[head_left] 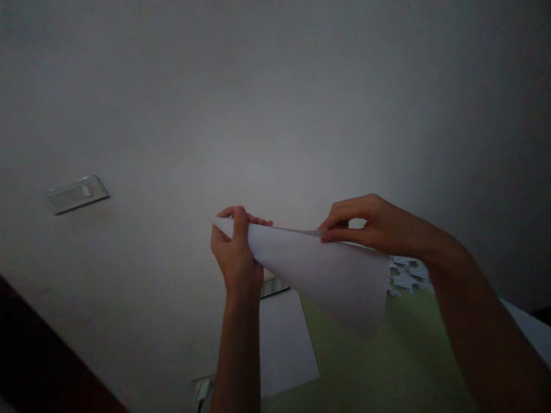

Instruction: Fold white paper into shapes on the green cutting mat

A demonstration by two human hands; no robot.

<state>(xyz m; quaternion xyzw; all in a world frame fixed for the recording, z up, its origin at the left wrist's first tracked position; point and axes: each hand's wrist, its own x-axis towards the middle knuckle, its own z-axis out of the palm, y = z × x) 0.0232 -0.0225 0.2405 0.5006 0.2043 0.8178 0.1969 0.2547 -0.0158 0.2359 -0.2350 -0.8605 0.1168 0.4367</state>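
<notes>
A sheet of white paper (318, 264) is held up in the air, bent over so its two layers meet along the upper edge. My left hand (236, 246) grips its narrow left end, the thumb on the near face and the fingers behind. My right hand (357, 221) pinches the upper edge right of the middle between thumb and fingers. The right end of the paper hangs lower and wider, in a loose curve. What lies behind the paper is partly hidden.
Below is a green tabletop (344, 361) with a flat white sheet (286, 344) on it. Cut paper pieces (407, 275) are heaped behind my right forearm. A switch plate (80, 195) is on the pale wall (275, 115); a socket with a plug (202, 389) sits lower left.
</notes>
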